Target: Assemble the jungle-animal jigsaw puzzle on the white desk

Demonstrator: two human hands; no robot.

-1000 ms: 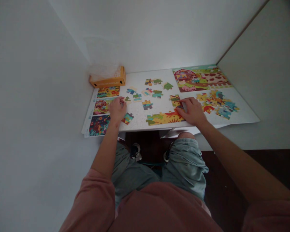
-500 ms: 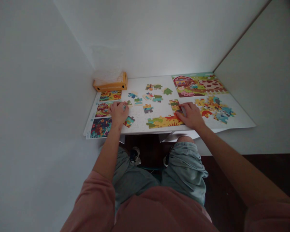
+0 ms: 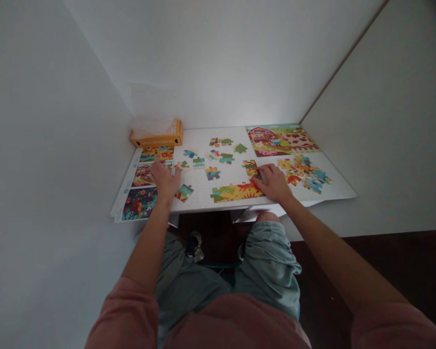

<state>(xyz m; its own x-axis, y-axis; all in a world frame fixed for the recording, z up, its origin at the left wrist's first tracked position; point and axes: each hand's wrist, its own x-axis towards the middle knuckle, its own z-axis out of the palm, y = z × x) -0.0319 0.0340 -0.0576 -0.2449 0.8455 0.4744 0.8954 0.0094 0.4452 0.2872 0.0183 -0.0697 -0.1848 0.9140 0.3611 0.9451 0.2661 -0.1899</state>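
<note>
My left hand is over the picture sheet at the left, fingers apart, one stretched toward its upper pictures. Beside its thumb lies a green and cream puzzle piece, and a teal and orange piece is just below. My right hand rests at the right end of a joined yellow strip of puzzle. Its thumb and forefinger are closed about a puzzle piece with a tree pattern, which stands up from the strip; the palm hides part of the join.
Several loose pieces are scattered mid-table. Right of my right hand is a heap of mixed pieces. A farm picture lies at the back right. An orange box with clear plastic stands at the back left, against the wall.
My left hand has uncurled from beside the green and cream piece and moved over the picture sheet, a finger now extended. My right hand keeps its place. The whole view has shifted slightly.
</note>
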